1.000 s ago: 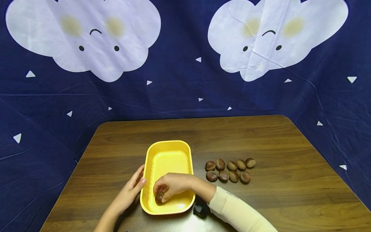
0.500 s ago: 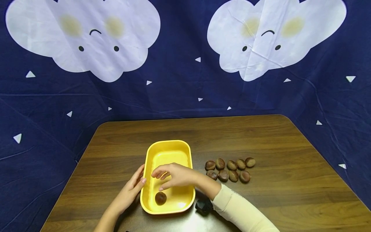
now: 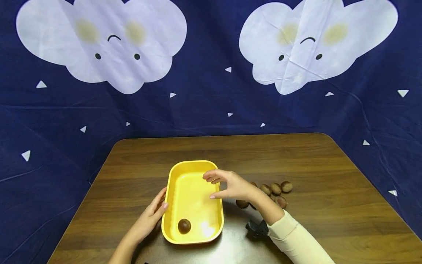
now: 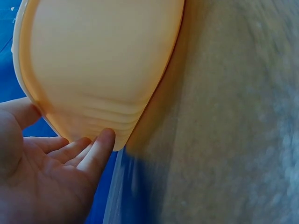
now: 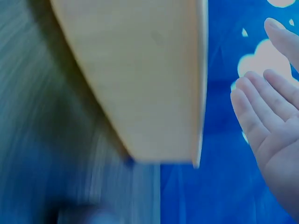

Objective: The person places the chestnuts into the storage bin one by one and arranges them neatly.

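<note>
In the head view a yellow tray (image 3: 192, 239) stands on the table with one brown chestnut (image 3: 184, 226) near its front left corner. My left hand (image 3: 146, 220) rests its fingers against the tray's left wall; the left wrist view shows this hand (image 4: 56, 172) touching the outer wall (image 4: 107, 70). Above the tray's right rim hovers my right hand (image 3: 232, 185), empty, fingers loosely extended and thumb apart. The right wrist view has that hand (image 5: 275, 112) beside the tray wall (image 5: 140, 84). Several chestnuts (image 3: 276, 189) lie right of the tray, partly hidden by the right hand and forearm.
A wooden table (image 3: 313, 157) carries everything. A black object (image 3: 257, 228) shows at the right wrist beside the cream sleeve (image 3: 296, 236). Behind the table hangs a dark blue cloth (image 3: 204, 110) with white clouds and triangles.
My right hand released the chestnut inside the tray, lifted off and moved right to the tray's right rim. The left hand stays at the left wall. The head view has shifted slightly.
</note>
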Available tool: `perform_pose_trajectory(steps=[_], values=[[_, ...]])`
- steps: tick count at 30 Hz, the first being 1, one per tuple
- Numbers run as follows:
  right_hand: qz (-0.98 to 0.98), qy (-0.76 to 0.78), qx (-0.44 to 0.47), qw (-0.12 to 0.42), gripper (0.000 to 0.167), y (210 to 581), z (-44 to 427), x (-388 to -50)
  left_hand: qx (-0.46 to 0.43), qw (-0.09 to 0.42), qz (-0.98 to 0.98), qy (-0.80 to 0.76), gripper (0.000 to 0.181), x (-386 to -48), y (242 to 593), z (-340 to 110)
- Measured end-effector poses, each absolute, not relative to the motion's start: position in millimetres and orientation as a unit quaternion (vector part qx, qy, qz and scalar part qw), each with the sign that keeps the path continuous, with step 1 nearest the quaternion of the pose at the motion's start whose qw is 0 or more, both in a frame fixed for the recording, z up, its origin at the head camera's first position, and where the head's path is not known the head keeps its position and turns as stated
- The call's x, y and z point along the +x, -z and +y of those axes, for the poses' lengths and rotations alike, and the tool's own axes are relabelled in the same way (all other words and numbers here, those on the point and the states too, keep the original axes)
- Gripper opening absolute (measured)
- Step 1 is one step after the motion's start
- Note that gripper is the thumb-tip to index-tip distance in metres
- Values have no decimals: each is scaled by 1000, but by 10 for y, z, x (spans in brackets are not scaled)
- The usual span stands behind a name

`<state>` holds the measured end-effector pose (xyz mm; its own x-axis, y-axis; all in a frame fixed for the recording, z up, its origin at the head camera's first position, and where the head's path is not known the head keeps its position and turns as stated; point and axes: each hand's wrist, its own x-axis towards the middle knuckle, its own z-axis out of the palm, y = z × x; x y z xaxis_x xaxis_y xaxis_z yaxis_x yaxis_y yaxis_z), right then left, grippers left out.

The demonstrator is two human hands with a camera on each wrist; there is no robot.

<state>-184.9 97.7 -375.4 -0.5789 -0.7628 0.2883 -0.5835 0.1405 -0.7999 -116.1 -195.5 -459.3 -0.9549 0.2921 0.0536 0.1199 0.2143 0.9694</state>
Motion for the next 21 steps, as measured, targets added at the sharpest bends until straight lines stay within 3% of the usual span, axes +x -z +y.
perform_pose_trajectory(steps=[21], values=[[794,532,-294,-11,52,4086,2380,-1590,135,79,769,-620,54,-1166,4608,-1964]])
